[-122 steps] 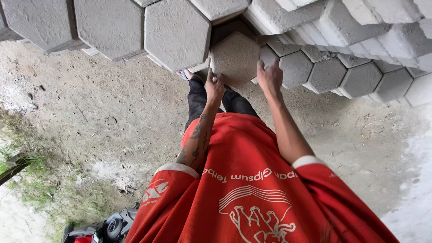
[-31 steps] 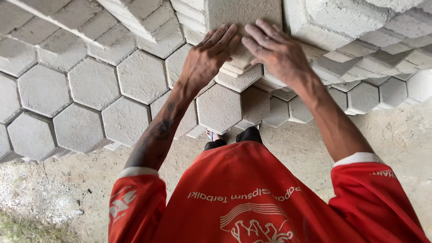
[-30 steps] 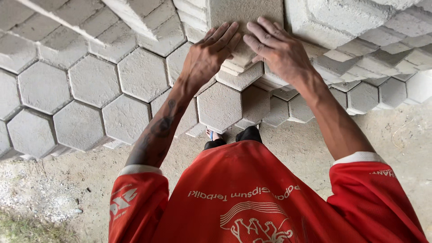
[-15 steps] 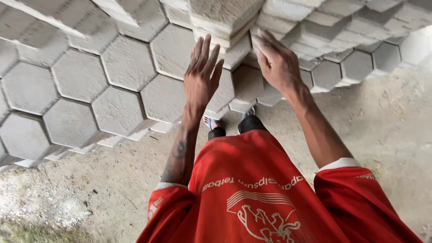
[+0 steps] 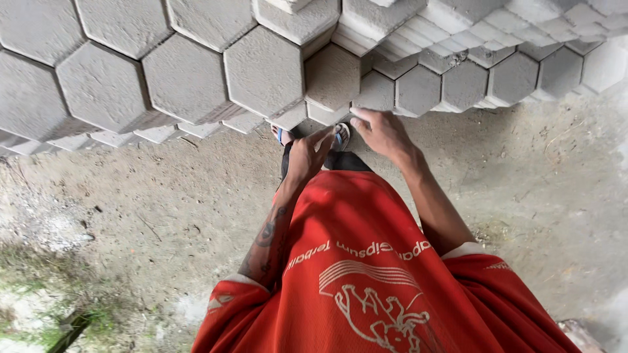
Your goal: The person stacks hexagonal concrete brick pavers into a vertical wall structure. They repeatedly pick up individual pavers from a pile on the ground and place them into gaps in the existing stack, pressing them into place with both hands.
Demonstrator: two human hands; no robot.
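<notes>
Now, left hand: empty, fingers loose.
Right hand: empty, spread, nearer.
Hexagonal paver: just ahead, between both, upright on the stack.

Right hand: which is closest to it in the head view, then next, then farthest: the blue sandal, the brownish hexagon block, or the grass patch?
From the right hand:
1. Blue sandal, just to its left on the ground.
2. Brownish hexagon block, above it in the stack.
3. Grass patch, far off at the lower left corner.
</notes>
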